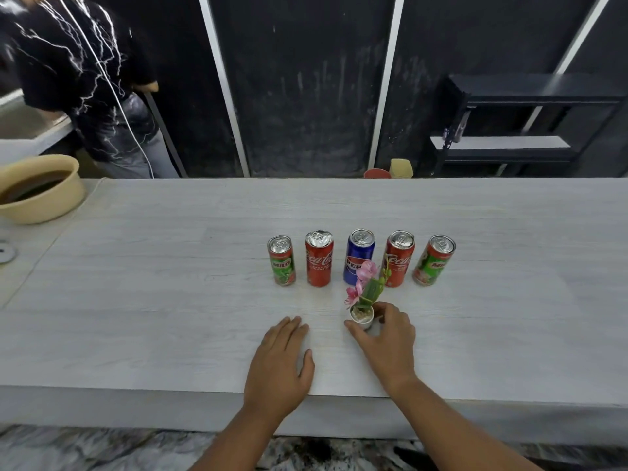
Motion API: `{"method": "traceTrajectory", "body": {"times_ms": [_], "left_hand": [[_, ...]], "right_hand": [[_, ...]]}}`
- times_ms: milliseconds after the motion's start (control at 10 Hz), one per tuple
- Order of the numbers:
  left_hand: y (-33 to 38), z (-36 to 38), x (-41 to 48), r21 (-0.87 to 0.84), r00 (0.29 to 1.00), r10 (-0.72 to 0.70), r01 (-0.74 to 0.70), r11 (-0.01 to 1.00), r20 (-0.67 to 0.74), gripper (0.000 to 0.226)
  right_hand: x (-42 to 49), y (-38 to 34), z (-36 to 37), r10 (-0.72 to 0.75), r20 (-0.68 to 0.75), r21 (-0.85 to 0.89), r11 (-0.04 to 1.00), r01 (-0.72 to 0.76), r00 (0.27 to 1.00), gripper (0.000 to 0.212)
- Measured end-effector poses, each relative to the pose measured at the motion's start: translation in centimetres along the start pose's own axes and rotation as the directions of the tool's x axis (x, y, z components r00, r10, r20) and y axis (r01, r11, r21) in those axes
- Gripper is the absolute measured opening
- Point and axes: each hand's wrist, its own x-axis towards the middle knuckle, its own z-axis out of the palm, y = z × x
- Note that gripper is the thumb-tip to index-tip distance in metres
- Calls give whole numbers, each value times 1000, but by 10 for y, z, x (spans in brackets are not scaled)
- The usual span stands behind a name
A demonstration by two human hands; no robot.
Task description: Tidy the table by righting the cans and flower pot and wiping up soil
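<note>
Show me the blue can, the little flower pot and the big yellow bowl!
blue can (357, 249): head view, on its blue side.
flower pot (364, 321): head view, on its white front wall.
yellow bowl (47, 206): head view, on its outer wall.

Left hand (282, 363) flat, palm down; right hand (390, 338) with curled fingers (390, 310)

Of the person only two arms and hands show. The left hand (278, 365) and the right hand (387, 341) are bare, with smooth backs and fairly slender fingers; the nails are too small to make out. The left forearm (238, 440) and the right forearm (458, 433) are bare along their whole visible length, thicker at the near edge and narrowing toward the wrists. What clothing is worn cannot be told
</note>
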Motion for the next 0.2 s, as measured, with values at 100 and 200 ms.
{"method": "traceTrajectory", "body": {"times_ms": [100, 200], "left_hand": [[0, -2, 0, -9, 1000, 15, -15, 1000, -15, 52], [2, -1, -1, -7, 1000, 23, -23, 1000, 10, 52]], "right_hand": [[-9, 4, -10, 16, 5, 26, 1000, -16, 1000, 82], [-21, 16, -21, -50, -11, -27, 998, 49, 999, 81]]}}
